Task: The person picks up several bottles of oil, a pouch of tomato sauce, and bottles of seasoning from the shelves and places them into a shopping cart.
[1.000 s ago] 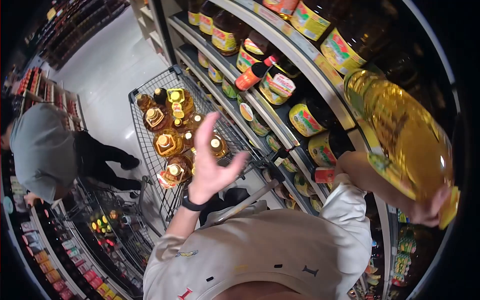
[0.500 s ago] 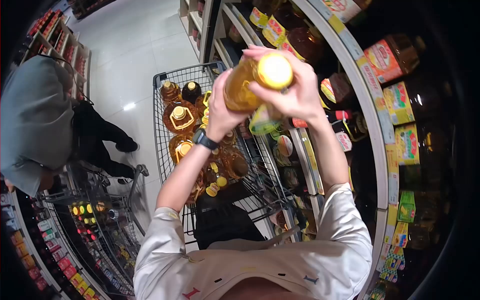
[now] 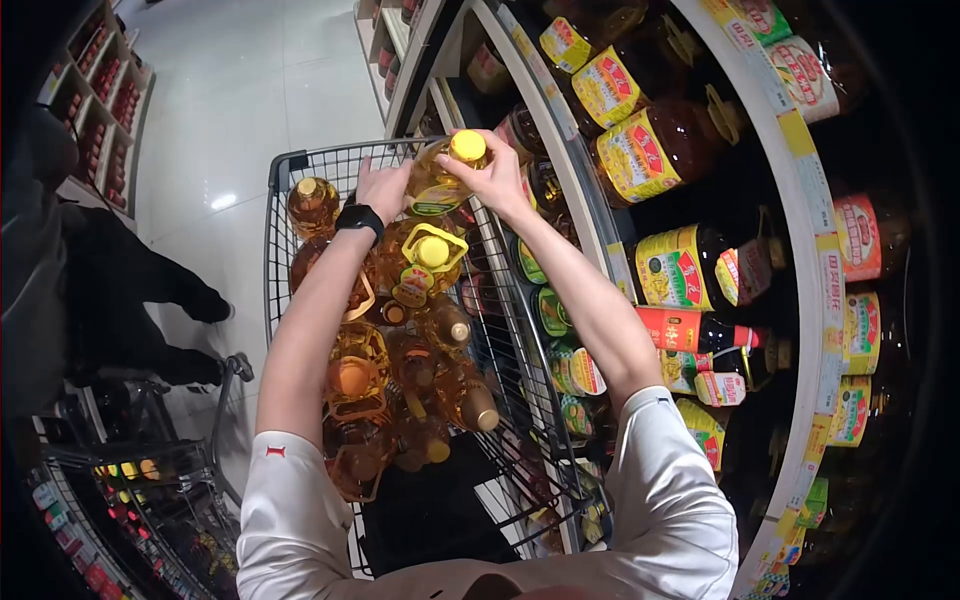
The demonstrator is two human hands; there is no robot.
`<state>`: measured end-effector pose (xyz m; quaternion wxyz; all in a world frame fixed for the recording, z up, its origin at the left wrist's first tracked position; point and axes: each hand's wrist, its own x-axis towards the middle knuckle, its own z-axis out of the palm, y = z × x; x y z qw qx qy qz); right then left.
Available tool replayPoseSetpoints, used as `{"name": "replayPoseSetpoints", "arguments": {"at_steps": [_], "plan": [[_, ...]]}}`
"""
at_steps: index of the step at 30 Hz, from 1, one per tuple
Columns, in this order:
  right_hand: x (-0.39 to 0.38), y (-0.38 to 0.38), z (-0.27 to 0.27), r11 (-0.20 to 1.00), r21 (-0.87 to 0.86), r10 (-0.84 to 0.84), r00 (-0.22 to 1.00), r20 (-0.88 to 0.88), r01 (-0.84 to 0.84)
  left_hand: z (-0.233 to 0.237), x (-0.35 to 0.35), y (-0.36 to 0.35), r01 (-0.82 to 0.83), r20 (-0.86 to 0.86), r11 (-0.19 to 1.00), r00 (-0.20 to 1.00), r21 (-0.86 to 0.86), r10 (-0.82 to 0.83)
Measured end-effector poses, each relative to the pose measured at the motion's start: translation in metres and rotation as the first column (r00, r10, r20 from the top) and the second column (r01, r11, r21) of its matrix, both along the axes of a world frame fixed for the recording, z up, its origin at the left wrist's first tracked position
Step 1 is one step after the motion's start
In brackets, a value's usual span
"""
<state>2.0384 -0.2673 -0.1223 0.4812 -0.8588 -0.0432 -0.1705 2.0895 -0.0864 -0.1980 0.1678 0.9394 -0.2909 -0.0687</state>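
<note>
My right hand [image 3: 485, 180] grips a clear bottle of golden cooking oil [image 3: 430, 188] by its upper part, just under the yellow cap. The bottle is upright or slightly tilted at the far end of the shopping cart [image 3: 275, 215]. Left of it, my left hand [image 3: 383, 192] reaches down into the cart with its fingers curled and partly hidden; what they hold, if anything, does not show. Closer to me in the cart stand several oil bottles, including a yellow-handled jug [image 3: 432, 250] and a bottle with a gold cap [image 3: 480, 408].
Shelves of oil jugs [image 3: 640, 160] run along the right, close to the cart. On the left, a person in dark trousers [image 3: 130, 290] stands beside another cart [image 3: 130, 480]. Pale tiled floor [image 3: 250, 90] and a further shelf [image 3: 105, 110] lie beyond.
The oil bottle has come down from above the cart into its far end. My left hand has left the bottle and moved left and down. My view has shifted.
</note>
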Motion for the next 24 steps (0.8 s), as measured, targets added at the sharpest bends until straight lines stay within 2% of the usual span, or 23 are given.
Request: {"name": "replayPoseSetpoints", "arguments": {"at_steps": [1, 3, 4, 6, 7, 9, 10, 12, 13, 15, 16, 18, 19, 20, 22, 24], "plan": [[0.001, -0.002, -0.011, 1.000, -0.008, 0.017, 0.999, -0.029, -0.017, -0.012, -0.001, 0.002, -0.002, -0.011, 1.000, 1.000, 0.003, 0.002], [0.005, 0.001, -0.034, 1.000, -0.028, 0.013, 0.999, -0.048, -0.014, -0.031, 0.000, 0.009, -0.147, -0.133, 0.984, 0.982, -0.101, 0.133], [0.004, 0.002, -0.048, 0.999, -0.051, 0.002, 0.998, -0.065, -0.006, -0.044, 0.003, 0.013, -0.145, -0.140, 0.985, 0.981, -0.092, 0.132], [0.009, 0.004, -0.073, 0.999, -0.033, -0.016, 0.996, -0.087, 0.013, -0.067, 0.009, 0.020, -0.081, -0.043, 0.947, 0.997, -0.312, 0.071], [0.010, 0.005, -0.081, 0.997, -0.059, -0.053, 0.993, -0.106, 0.047, -0.064, 0.008, 0.022, -0.104, -0.140, 0.928, 0.988, -0.357, 0.057], [0.013, 0.007, -0.093, 0.988, -0.118, -0.117, 0.975, -0.191, 0.095, -0.069, 0.009, 0.022, -0.061, -0.098, 0.936, 0.995, -0.345, 0.029], [0.015, 0.009, -0.104, 0.989, -0.113, -0.113, 0.984, -0.135, 0.098, -0.072, 0.009, 0.024, -0.021, -0.053, 0.939, 0.999, -0.342, 0.002], [0.015, 0.009, -0.120, 0.979, -0.143, -0.169, 0.969, -0.182, 0.144, -0.072, 0.011, 0.026, -0.009, -0.054, 0.936, 0.998, -0.351, -0.011], [0.013, 0.009, -0.125, 0.979, -0.141, -0.175, 0.967, -0.185, 0.150, -0.066, 0.010, 0.026, -0.042, -0.148, 0.944, 0.989, -0.328, -0.007], [0.012, 0.011, -0.136, 0.848, -0.482, -0.258, 0.966, -0.008, 0.222, -0.060, 0.014, 0.030, -0.076, -0.349, 0.951, 0.936, -0.298, -0.035], [0.018, 0.010, -0.129, 0.848, -0.473, -0.269, 0.963, 0.005, 0.239, -0.057, 0.014, 0.034, -0.060, -0.335, 0.954, 0.941, -0.293, -0.044], [0.019, 0.006, -0.115, 0.829, -0.560, -0.241, 0.902, -0.359, -0.001, -0.047, -0.003, 0.047, -0.123, -0.328, 0.892, 0.944, -0.435, -0.029], [0.017, 0.003, -0.108, 0.869, -0.494, -0.231, 0.873, -0.430, -0.013, -0.035, -0.016, 0.060, -0.093, -0.276, 0.878, 0.960, -0.470, -0.046], [0.013, -0.002, -0.102, 0.873, -0.487, -0.236, 0.876, -0.420, 0.001, -0.007, -0.042, 0.072, -0.069, -0.150, 0.867, 0.989, -0.493, -0.007], [-0.008, -0.012, -0.092, 0.877, -0.476, -0.125, 0.921, -0.370, -0.072, 0.046, -0.100, 0.101, -0.040, -0.021, 0.876, 0.999, -0.480, 0.034], [-0.049, -0.025, -0.062, 0.919, -0.375, -0.010, 0.944, -0.329, -0.122, 0.085, -0.161, 0.133, -0.167, -0.214, 0.849, 0.975, -0.501, 0.065]]}}
